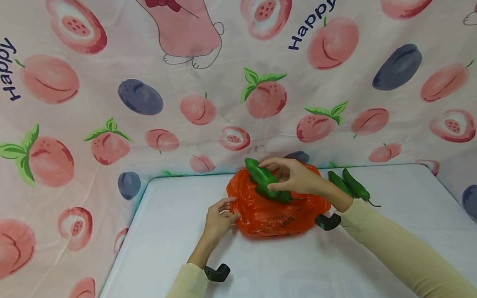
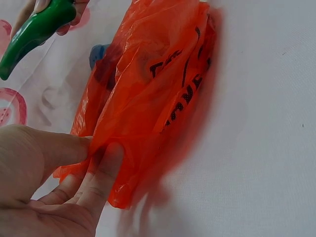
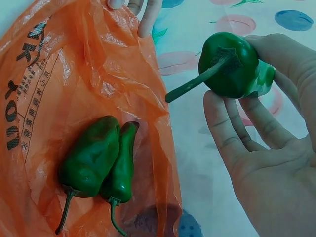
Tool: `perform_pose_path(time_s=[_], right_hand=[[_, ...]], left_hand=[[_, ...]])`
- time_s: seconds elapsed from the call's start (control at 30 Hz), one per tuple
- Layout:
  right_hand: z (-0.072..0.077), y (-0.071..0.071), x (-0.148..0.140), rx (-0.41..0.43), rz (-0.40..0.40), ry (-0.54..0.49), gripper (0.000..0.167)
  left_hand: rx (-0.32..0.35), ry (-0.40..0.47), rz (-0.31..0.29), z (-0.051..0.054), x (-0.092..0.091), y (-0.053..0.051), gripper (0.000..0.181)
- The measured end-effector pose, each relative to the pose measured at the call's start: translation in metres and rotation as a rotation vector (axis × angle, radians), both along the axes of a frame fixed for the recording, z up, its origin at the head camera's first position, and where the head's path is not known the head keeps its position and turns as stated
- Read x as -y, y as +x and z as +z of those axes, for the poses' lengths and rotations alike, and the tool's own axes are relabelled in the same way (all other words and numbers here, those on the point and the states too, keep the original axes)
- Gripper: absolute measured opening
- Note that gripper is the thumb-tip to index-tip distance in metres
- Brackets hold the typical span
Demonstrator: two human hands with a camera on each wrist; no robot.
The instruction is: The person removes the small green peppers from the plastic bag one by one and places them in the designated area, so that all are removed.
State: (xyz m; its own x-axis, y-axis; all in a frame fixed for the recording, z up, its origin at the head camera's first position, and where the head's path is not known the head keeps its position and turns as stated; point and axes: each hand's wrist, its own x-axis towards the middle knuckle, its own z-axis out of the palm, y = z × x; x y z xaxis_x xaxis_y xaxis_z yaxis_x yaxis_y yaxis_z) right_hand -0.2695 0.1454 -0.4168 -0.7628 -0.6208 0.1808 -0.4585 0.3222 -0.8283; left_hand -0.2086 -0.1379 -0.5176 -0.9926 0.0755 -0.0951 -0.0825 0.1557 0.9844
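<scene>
An orange plastic bag (image 1: 266, 223) with dark printing lies at the far middle of the table. My left hand (image 1: 219, 219) pinches the bag's left edge; in the left wrist view the thumb and fingers (image 2: 108, 160) meet at the thin film. Above the bag, my right hand (image 1: 298, 178) holds a green pepper (image 1: 259, 171), its stem pointing toward the camera in the right wrist view. Two more green peppers (image 3: 91, 158) rest against the orange plastic in that view; whether they are inside the bag or on it I cannot tell.
Right of the bag, two slender green peppers (image 1: 355, 185) lie side by side on the white table (image 1: 275, 278). A fruit-printed cloth (image 1: 203, 138) hangs close behind the far edge. Each wrist carries a small black device (image 1: 217, 273).
</scene>
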Motion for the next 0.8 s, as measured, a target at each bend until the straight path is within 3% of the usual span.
perform_pose_path(time_s=[0.37, 0.8], right_hand=[[0.001, 0.001, -0.005, 0.0, -0.017, 0.008, 0.058], [0.008, -0.002, -0.033, 0.009, -0.04, 0.01, 0.058]], left_hand=[[0.008, -0.001, 0.011, 0.002, 0.0, 0.003, 0.05], [0.003, 0.007, -0.008, 0.004, 0.0, 0.002, 0.049]])
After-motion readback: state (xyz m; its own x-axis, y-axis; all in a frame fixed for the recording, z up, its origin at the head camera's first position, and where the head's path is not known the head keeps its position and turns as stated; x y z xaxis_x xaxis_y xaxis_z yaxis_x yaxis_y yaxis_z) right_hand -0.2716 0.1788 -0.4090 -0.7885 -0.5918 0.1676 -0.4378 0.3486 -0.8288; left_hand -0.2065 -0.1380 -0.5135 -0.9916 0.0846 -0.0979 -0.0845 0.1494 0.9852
